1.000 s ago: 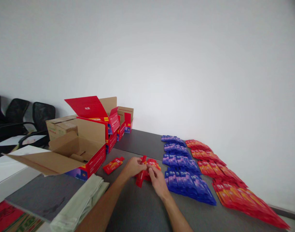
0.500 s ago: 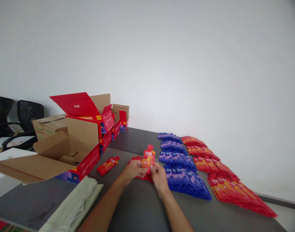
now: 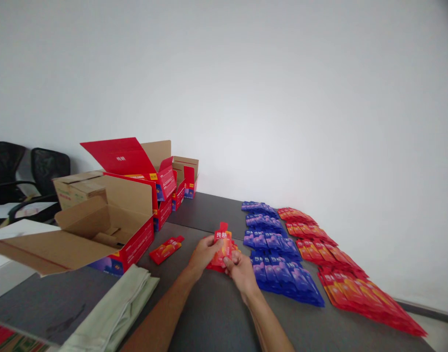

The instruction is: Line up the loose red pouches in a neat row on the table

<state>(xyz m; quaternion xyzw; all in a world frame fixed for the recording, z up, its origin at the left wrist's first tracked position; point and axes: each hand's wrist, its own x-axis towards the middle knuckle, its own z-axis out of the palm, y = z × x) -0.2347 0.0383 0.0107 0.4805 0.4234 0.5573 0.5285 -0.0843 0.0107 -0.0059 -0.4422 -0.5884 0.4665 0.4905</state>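
Between my two hands a red pouch (image 3: 224, 240) with an orange fruit print stands nearly upright, its narrow spout end up. My left hand (image 3: 202, 254) pinches its left side, thumb on the front. Lower down on the right, my right hand (image 3: 240, 270) has its fingers closed on the pouch's bottom corner. Whether one pouch or a few are in the grip I cannot tell. More red pouches (image 3: 213, 266) lie on the table below, mostly hidden by my hands. A single red pouch (image 3: 166, 250) lies flat to the left.
Rows of blue pouches (image 3: 282, 274) and red pouches (image 3: 363, 293) overlap to the right. On the left stand an open red carton (image 3: 138, 243), further stacked red cartons (image 3: 167, 183) and a brown box (image 3: 77, 188). Folded pale green cloth (image 3: 116, 308) lies at the near left.
My left hand has slid up the pouch, its thumb now across the front. My right hand has shifted lower, to the pouch's bottom corner. The whole view has shifted slightly.
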